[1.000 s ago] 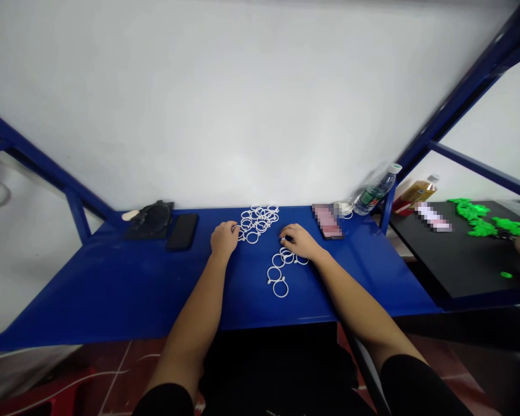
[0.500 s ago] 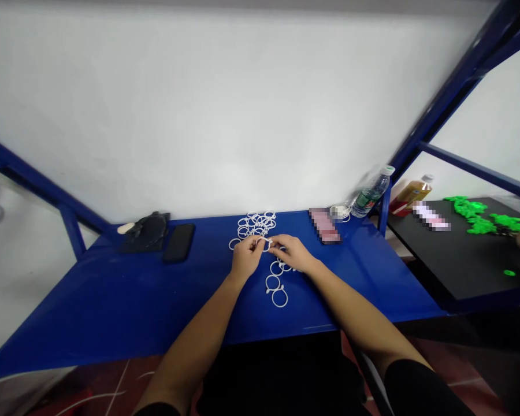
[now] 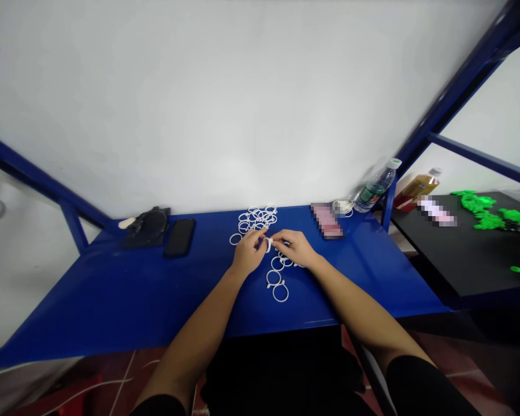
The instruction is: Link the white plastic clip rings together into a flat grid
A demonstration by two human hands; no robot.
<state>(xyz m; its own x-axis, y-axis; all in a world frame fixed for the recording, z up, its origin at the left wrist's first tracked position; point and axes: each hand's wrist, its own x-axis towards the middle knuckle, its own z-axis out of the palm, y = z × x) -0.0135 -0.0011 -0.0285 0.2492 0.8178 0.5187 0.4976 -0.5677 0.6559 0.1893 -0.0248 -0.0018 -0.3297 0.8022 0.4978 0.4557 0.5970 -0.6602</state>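
Together come both hands, well apart a second ago! Left hand (image 3: 248, 254) and right hand (image 3: 298, 248) meet over the desk (image 3: 112, 300), fingers of each pinching one white ring (image 3: 269, 245) between them, turned nearly edge-on. So the work stands split: a crowded heap of rings (image 3: 257, 217) far, a looser string of rings (image 3: 276, 270) near, and this one between, not yet set down. Which are finished? Too small to tell.
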